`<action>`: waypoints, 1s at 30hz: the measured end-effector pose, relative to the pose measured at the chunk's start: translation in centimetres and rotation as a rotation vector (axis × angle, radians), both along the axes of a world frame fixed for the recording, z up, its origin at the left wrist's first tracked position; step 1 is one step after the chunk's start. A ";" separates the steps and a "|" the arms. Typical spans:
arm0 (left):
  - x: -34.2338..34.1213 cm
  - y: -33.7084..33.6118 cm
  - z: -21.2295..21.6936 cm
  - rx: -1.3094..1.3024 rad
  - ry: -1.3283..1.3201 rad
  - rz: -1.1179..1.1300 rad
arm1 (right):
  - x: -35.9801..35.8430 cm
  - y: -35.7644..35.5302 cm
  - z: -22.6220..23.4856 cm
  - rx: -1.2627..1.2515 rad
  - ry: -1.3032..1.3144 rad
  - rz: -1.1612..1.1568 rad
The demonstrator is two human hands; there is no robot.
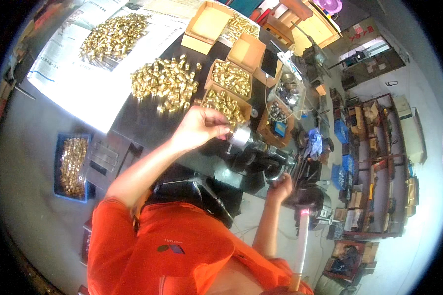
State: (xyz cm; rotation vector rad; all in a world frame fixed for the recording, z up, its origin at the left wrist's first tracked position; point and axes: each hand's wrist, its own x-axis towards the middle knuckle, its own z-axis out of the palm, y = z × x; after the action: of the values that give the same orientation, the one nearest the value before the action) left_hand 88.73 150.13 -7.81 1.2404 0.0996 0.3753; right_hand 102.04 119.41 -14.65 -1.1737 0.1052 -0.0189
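While the left hand (pixel 198 127) pinches something small at a silver chuck (pixel 239 137), the right hand (pixel 280 187) is closed around a machine lever (pixel 283 174); brass fittings (pixel 165 82) lie beyond.

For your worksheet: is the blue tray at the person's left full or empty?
Filled, not empty: the blue tray holds a heap of small brass fittings covering most of its floor.

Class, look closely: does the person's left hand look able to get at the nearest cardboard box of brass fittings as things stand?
Probably yes. The left hand sits at the metal chuck, right beside the open-topped cardboard box of brass fittings, with nothing between them; its fingers seem already pinched on something small.
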 end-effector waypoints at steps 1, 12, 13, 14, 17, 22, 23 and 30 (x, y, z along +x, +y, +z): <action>0.0 0.0 0.0 0.021 -0.013 0.004 | 0.0 -0.3 -0.2 0.003 -0.016 0.002; 0.0 0.3 0.6 -0.037 0.044 -0.073 | -0.6 -0.3 1.1 -0.023 -0.005 0.019; 0.0 0.3 0.7 -0.012 0.056 -0.067 | -0.2 0.0 0.9 -0.045 0.007 0.016; -0.1 0.3 1.0 0.013 0.067 -0.061 | 0.2 0.1 0.7 -0.068 0.019 0.013; -0.1 0.3 1.0 0.016 0.088 -0.047 | 0.8 0.8 -0.2 -0.049 0.032 -0.037; 0.1 0.3 0.8 0.023 0.068 -0.060 | 0.6 0.2 -0.4 -0.033 0.010 -0.024; 0.0 0.4 1.0 0.021 0.073 -0.083 | 0.4 -0.2 -0.4 -0.022 0.008 -0.021; 0.1 0.8 0.9 -0.009 0.077 -0.152 | -0.2 -1.1 0.6 -0.042 -0.006 0.058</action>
State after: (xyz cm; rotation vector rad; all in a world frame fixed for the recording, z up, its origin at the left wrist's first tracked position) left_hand 88.82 150.98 -6.86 1.2457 0.0723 0.1946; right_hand 101.86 118.32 -14.00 -1.2182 0.0654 0.0264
